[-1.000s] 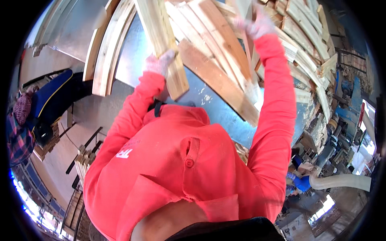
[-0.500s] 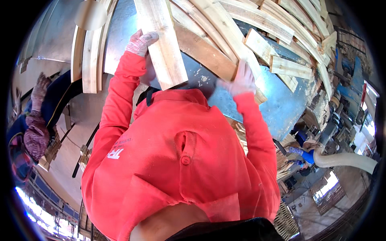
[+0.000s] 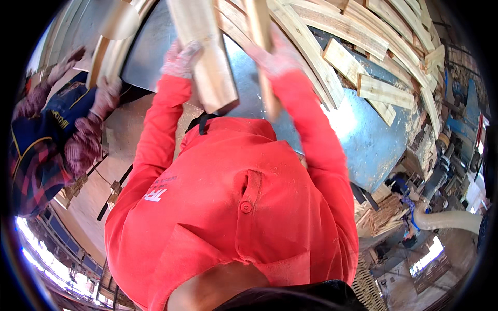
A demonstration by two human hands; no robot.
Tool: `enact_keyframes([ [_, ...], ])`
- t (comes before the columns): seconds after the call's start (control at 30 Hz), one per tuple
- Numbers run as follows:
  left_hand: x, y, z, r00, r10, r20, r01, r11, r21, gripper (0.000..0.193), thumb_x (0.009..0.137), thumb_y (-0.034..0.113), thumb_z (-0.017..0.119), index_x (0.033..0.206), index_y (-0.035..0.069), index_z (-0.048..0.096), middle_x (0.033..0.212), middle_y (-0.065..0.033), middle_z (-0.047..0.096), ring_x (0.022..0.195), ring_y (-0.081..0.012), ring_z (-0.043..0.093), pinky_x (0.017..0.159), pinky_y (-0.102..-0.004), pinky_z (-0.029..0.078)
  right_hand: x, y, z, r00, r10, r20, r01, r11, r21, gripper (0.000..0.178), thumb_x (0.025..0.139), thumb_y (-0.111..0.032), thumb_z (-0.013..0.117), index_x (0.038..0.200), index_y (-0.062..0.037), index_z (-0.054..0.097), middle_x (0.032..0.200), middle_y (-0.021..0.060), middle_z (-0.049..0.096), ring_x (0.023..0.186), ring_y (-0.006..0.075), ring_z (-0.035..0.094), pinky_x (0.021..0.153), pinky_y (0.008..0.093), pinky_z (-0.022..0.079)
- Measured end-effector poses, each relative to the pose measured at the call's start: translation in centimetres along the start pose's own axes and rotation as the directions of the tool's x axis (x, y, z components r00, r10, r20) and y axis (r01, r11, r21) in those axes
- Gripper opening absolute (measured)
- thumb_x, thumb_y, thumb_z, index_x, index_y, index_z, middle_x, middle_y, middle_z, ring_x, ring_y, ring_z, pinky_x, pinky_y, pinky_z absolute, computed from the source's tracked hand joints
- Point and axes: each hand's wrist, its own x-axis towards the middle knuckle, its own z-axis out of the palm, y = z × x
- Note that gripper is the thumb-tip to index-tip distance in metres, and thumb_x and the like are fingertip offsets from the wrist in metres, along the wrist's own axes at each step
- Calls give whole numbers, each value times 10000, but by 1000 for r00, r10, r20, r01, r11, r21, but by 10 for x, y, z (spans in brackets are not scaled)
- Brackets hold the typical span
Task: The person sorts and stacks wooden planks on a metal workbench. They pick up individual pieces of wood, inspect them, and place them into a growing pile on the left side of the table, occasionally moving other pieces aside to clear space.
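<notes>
My left hand (image 3: 181, 59), in a pale knit glove, is closed around the left edge of a broad light wooden board (image 3: 210, 67). That board is slightly tilted, its near end just in front of my chest. My right hand (image 3: 280, 56), gloved too and smeared by motion, grips a narrower wooden plank (image 3: 270, 98), which stands apart from the board on its right. Beneath both lies a blue-grey metal table (image 3: 241, 67) with bits of sawdust on it.
Many loose planks (image 3: 337, 26) lie heaped at the far right, with two short boards (image 3: 386, 92) crossing nearer. At the left, a co-worker's gloved hand (image 3: 106, 96) is at a stack of boards (image 3: 111, 59). A pale flexible hose (image 3: 448, 222) runs at the right.
My right hand has moved left, bringing the plank away from the pile and nearly parallel to the board. My left hand keeps its board. The co-worker has moved in toward the left stack.
</notes>
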Motion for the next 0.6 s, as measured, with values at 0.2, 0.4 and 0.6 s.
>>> enact_keyframes([
  [0.2,35,-34,1,952,-179,250,185,983,0,451,926,340,586,1214,-5,553,1064,-128,657,967,-210,644,878,-329,515,41,56,74,999,-36,-11,36,840,542,705,866,-424,615,1428,-73,372,1302,230,504,1085,337,570,891,411,499],
  [0.4,24,-7,-13,895,-306,323,373,912,-168,451,865,314,667,1163,-12,580,981,-131,675,783,-220,687,737,-348,563,-9,133,-75,999,-48,24,48,633,-773,1095,681,-602,719,1511,-123,189,1536,218,224,1382,410,284,1122,495,261],
  [0.6,49,6,-63,989,-78,127,-1,850,526,723,740,366,778,1267,-39,493,1066,-193,646,955,-298,641,855,-363,511,11,126,-92,985,156,74,-54,684,-727,1205,605,-533,810,1529,-231,99,1523,223,236,1374,401,315,1117,457,304],
])
